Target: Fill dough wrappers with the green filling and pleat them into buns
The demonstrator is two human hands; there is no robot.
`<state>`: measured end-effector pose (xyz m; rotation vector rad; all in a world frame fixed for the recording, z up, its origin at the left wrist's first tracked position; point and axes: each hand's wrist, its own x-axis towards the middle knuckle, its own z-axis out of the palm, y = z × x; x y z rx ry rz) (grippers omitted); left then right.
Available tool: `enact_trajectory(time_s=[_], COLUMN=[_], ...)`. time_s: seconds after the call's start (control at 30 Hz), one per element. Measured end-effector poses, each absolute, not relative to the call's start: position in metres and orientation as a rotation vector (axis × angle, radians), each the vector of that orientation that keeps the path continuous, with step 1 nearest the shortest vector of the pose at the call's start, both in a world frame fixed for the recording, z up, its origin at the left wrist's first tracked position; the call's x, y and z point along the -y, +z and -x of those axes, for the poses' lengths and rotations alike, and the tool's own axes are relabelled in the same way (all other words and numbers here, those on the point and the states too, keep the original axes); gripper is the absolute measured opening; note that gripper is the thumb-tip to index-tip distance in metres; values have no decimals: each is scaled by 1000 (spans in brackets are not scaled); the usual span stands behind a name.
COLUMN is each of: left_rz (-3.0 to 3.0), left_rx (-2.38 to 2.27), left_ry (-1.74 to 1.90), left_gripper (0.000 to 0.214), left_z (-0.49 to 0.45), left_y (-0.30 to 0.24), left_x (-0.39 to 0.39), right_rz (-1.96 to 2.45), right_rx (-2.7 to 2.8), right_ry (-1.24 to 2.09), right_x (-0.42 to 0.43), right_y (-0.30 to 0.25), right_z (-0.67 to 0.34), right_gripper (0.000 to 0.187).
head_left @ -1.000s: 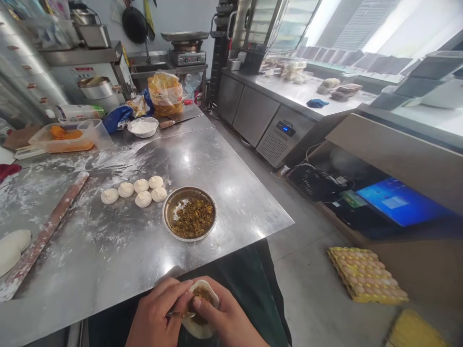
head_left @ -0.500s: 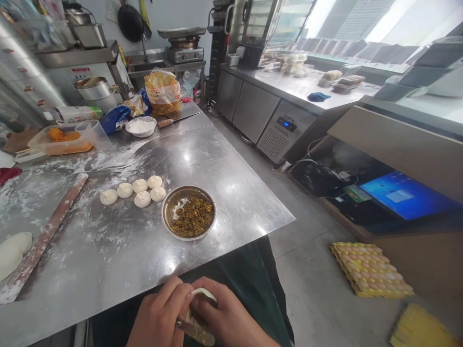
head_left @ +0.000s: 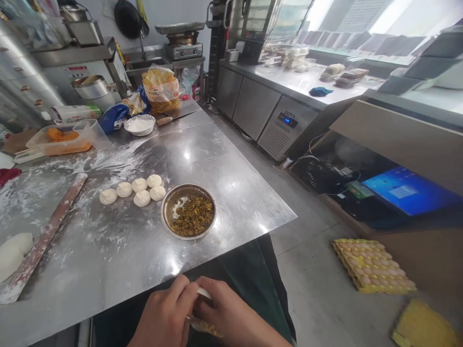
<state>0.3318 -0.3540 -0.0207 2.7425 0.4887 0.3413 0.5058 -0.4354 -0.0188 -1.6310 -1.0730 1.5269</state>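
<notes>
At the table's front edge, my left hand (head_left: 166,308) and my right hand (head_left: 226,306) are close together, fingers curled and pinching a white dough wrapper (head_left: 204,292). Only a small pale edge of the dough shows between them. Below the fingers a flat, filling-smeared blade (head_left: 205,327) sticks out; I cannot tell which hand has it. Beyond my hands stands a metal bowl (head_left: 165,226) holding dark, chopped filling (head_left: 193,215). Several pleated buns (head_left: 142,198) sit on the steel table to the left of the bowl.
A floury rolling pin (head_left: 48,236) lies at left beside flat dough (head_left: 13,255). Toward the back are a flour bowl (head_left: 140,126), a plastic tub (head_left: 97,135) and a bag of yellow food (head_left: 161,91). Egg trays (head_left: 374,267) rest on the floor at right.
My fingers have closed further over the dough, so less of it shows. The smeared blade has shifted slightly right and is more hidden. The table things stay put.
</notes>
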Motion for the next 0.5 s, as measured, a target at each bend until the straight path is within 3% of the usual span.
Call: enact_trajectory(time_s=[0.1, 0.23, 0.37, 0.5], left_rz=[-2706, -2731, -2636, -2616], left_rx=[-499, -467, -570, -619], left_ry=[372, 340, 379, 497], left_gripper=[29, 52, 36, 39], left_z=[-332, -328, -324, -325], left_y=[-22, -28, -31, -28], left_x=[356, 354, 347, 345], right_rz=[1664, 1581, 1258, 1059], right_rx=[1065, 1143, 863, 688], right_ry=[1542, 1540, 1691, 1682], right_x=[434, 431, 434, 439], right_y=[-17, -10, -15, -28], right_z=[-509, -519, -526, -518], right_gripper=[18, 10, 32, 45])
